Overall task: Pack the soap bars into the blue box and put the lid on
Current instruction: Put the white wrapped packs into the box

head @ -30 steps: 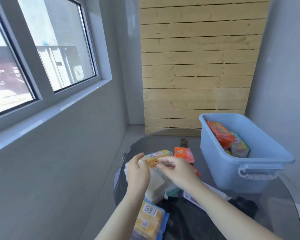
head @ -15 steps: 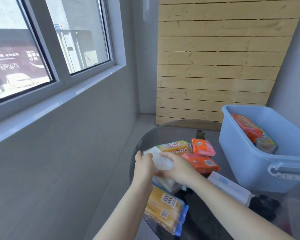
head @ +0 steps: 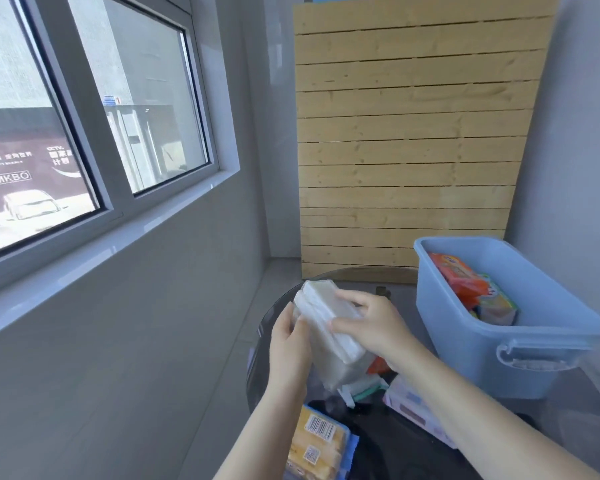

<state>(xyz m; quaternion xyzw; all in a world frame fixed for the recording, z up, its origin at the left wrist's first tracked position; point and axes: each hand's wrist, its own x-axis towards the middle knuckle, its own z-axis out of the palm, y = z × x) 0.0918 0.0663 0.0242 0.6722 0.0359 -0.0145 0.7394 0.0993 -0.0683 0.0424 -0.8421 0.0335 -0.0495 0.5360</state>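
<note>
A white soap pack (head: 329, 327) wrapped in clear plastic is lifted off the round glass table (head: 568, 420) and tilted. My left hand (head: 288, 344) grips its lower left side. My right hand (head: 371, 323) presses on its top right face. The blue box (head: 541, 344) stands open at the right, with orange soap packs (head: 459, 280) and a green-edged pack (head: 497, 306) inside. On the table below my hands lie a yellow soap pack with a barcode (head: 317, 445), a pale pink-white pack (head: 413, 408) and an orange pack (head: 378, 365), mostly hidden. No lid is in view.
A wooden slat panel (head: 406, 140) leans against the back wall behind the table. A window with a white sill (head: 94, 251) runs along the left wall. Grey floor (head: 153, 393) lies to the left of the table.
Both hands have raised the white soap pack from the pile on the table and tipped it up. It now covers the packs that lay behind it.
</note>
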